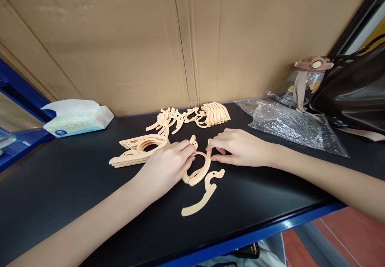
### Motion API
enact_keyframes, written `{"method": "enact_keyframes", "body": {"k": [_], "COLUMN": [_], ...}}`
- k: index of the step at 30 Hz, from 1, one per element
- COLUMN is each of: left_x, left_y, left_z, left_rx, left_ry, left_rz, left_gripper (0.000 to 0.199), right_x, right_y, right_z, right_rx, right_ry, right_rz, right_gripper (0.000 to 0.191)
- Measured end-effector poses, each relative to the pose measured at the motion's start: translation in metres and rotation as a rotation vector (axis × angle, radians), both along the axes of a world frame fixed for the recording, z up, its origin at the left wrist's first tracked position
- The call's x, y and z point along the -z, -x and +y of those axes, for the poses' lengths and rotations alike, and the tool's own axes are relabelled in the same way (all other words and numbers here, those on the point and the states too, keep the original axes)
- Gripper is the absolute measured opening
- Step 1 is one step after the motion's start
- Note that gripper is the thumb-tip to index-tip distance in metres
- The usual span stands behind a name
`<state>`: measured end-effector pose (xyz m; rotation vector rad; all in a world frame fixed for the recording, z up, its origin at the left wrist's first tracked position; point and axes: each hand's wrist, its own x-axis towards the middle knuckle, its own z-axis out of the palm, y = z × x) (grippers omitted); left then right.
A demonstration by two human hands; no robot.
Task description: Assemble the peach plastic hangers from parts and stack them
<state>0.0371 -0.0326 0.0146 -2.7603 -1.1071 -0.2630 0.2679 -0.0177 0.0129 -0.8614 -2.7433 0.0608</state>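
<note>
My left hand is closed around the left side of a beige plastic folding hanger, and its fingertips hide part of the piece. On the hanger's right arm, the fingers of my right hand pinch the upper end. Just in front of my hands lies a loose hanger part, with a curved arm and an open hook. A stack of flat beige hanger pieces rests by my left hand, partly covered by it.
Toward the back lie a jumbled heap of hooked parts and a neat row of arm pieces. A tissue pack stands left. Crumpled clear plastic, a bottle and a dark bag are right. Cardboard rises behind the black tabletop.
</note>
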Motion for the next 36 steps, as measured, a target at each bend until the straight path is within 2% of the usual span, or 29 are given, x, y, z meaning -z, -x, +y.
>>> {"method": "enact_keyframes", "body": {"k": [4,7,11,12,19,21,25,28,31,36], "left_x": [0.001,0.002,0.001,-0.001,-0.009,-0.007,-0.003,-0.002,0.001,0.006], "left_y": [0.004,0.007,0.007,0.007,0.005,0.005,0.003,0.001,0.0,-0.001], "left_z": [0.001,0.001,-0.002,-0.002,-0.006,-0.005,-0.004,-0.003,-0.004,-0.007], "left_rx": [-0.042,-0.026,-0.016,-0.022,0.038,0.052,0.059,0.135,0.222,0.198], "left_ry": [0.059,0.054,0.032,0.022,-0.094,-0.13,-0.147,-0.106,-0.032,0.18], "left_rz": [-0.077,-0.082,-0.003,0.026,0.189,0.177,0.045,-0.026,-0.012,-0.054], "left_gripper": [0.019,0.025,0.03,0.03,0.043,0.042,0.028,0.021,0.022,0.013], "right_x": [-0.007,-0.011,-0.015,-0.016,-0.017,-0.017,-0.02,-0.02,-0.016,-0.012], "right_y": [0.004,0.006,0.002,0.0,-0.014,-0.015,-0.016,-0.019,-0.019,-0.014], "right_z": [-0.01,-0.016,-0.017,-0.016,0.001,0.003,0.003,0.004,0.007,0.009], "right_rx": [-0.02,-0.088,-0.133,-0.126,0.015,0.038,0.106,0.108,0.088,0.096], "right_ry": [0.04,0.153,0.278,0.286,0.215,0.173,0.089,0.071,0.061,0.0], "right_rz": [0.035,0.037,-0.011,-0.021,-0.036,-0.028,-0.062,-0.1,-0.105,-0.015], "right_gripper": [0.02,0.025,0.009,0.01,0.022,0.021,0.008,0.017,0.012,0.012]}}
